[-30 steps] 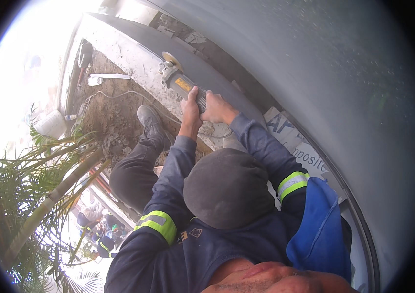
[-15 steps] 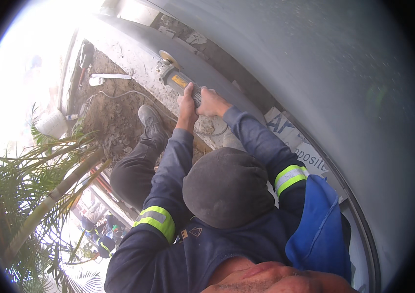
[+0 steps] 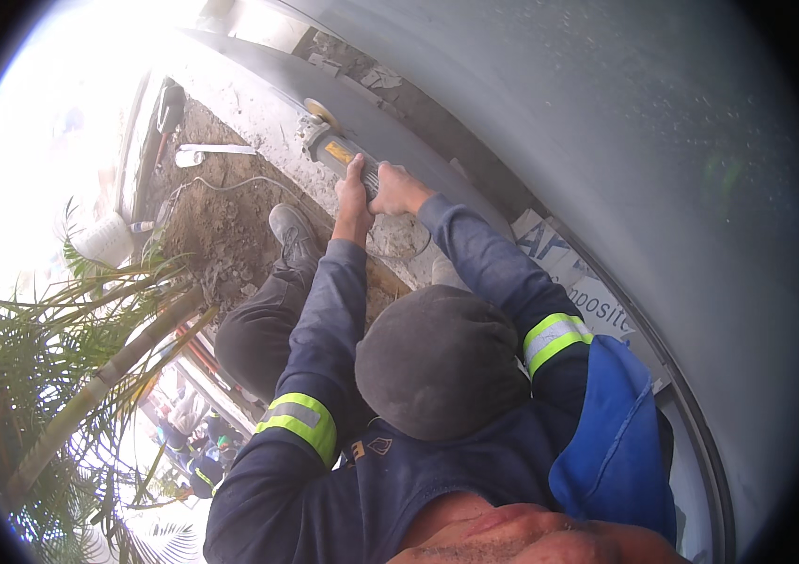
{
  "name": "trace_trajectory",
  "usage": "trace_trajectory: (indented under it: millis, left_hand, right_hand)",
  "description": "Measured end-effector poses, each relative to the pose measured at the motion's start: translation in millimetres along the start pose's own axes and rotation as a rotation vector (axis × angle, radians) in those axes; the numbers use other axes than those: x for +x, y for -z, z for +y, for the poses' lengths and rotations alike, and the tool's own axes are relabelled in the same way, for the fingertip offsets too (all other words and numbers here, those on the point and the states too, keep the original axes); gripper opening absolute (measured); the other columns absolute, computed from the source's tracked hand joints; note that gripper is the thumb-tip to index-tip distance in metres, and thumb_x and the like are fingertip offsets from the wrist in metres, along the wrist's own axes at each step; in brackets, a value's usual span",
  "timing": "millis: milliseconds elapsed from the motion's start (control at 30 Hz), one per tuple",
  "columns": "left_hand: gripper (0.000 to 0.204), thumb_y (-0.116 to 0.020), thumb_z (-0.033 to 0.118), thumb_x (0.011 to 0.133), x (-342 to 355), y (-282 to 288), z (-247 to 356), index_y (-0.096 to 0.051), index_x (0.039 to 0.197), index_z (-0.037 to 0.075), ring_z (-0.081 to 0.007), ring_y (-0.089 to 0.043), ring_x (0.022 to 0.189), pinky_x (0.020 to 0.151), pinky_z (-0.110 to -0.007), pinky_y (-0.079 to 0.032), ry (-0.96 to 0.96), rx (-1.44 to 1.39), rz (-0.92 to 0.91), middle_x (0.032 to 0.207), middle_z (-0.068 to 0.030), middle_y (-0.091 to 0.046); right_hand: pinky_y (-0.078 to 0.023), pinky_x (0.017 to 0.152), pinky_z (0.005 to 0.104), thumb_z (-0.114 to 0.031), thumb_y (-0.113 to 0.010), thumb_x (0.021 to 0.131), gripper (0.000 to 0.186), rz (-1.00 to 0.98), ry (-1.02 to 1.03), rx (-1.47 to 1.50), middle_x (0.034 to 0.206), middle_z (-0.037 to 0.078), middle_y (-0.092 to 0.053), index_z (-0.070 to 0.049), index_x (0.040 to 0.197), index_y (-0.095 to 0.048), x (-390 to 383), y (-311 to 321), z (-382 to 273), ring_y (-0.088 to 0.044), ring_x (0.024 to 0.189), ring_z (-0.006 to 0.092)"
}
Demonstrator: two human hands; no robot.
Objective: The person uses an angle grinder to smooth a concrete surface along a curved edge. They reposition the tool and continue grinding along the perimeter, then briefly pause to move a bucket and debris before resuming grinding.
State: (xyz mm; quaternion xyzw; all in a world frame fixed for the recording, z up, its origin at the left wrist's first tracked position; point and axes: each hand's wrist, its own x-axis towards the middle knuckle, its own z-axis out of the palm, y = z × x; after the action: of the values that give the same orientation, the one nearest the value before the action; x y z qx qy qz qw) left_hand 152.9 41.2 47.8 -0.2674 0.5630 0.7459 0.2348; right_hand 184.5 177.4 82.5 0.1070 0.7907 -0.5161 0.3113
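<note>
An angle grinder (image 3: 332,151) with a grey body and a yellow patch points away from me, up and to the left. Its pale yellowish disc (image 3: 321,114) is at the far end, at the edge of a dusty light concrete ledge (image 3: 258,122). My left hand (image 3: 352,204) is closed round the left side of the grinder's rear body, thumb on top. Close beside it, my right hand (image 3: 399,191) wraps the rear end from the right. Whether the disc touches the ledge, I cannot tell.
A large grey curved panel (image 3: 625,141) rises along the right. A pale cable (image 3: 239,181) crosses the dirt by my shoe (image 3: 294,230). A white bucket (image 3: 103,240) and palm fronds (image 3: 51,376) are on the left. Printed sheets (image 3: 573,263) lie right; people (image 3: 197,451) work lower left.
Both hands and the grinder have shifted slightly left and a little toward me. The grip on the grinder stays the same.
</note>
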Motion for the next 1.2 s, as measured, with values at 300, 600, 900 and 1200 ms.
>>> trace_trajectory:
  millis: [300, 600, 900, 1200]
  left_hand:
    - [0.032, -0.067, 0.024, 0.101, -41, -18, -12, -0.060, 0.119, -0.002, -0.0171, -0.069, 0.080, 0.072, -0.033, -0.059, 0.016, 0.016, 0.003, 0.097, -0.0075, -0.067]
    - [0.034, -0.068, 0.024, 0.101, -42, -17, -17, -0.060, 0.120, -0.003, -0.0172, -0.069, 0.081, 0.071, -0.033, -0.058, -0.001, 0.038, 0.018, 0.098, -0.0079, -0.067]
    - [0.039, -0.068, 0.026, 0.101, -19, -6, -7, -0.060, 0.123, -0.005, -0.0211, -0.072, 0.087, 0.076, -0.036, -0.061, 0.002, 0.017, 0.017, 0.103, -0.0111, -0.069]
    - [0.038, -0.068, 0.027, 0.101, -7, 0, 2, -0.060, 0.121, -0.004, -0.0213, -0.073, 0.087, 0.076, -0.036, -0.061, 0.017, 0.026, 0.016, 0.103, -0.0114, -0.070]
  right_hand:
    - [-0.059, 0.094, 0.0447, -0.017, -0.085, 0.070, 0.062, 0.029, 0.010, 0.066, 0.112, 0.034, -0.071, 0.013, 0.118, -0.060, -35, -1, 21, -0.071, 0.109, 0.0447]
    - [-0.058, 0.096, 0.0448, -0.015, -0.085, 0.070, 0.063, 0.025, -0.009, 0.057, 0.115, 0.034, -0.070, 0.012, 0.120, -0.059, -40, -1, 20, -0.070, 0.113, 0.0438]
    - [-0.058, 0.095, 0.0453, -0.019, -0.085, 0.070, 0.066, 0.026, -0.001, 0.030, 0.116, 0.036, -0.069, 0.013, 0.122, -0.059, -20, -2, 9, -0.070, 0.113, 0.0448]
    - [-0.057, 0.099, 0.0445, -0.018, -0.085, 0.070, 0.068, -0.012, 0.009, 0.076, 0.120, 0.035, -0.069, 0.014, 0.125, -0.060, -1, -5, 4, -0.069, 0.116, 0.0438]
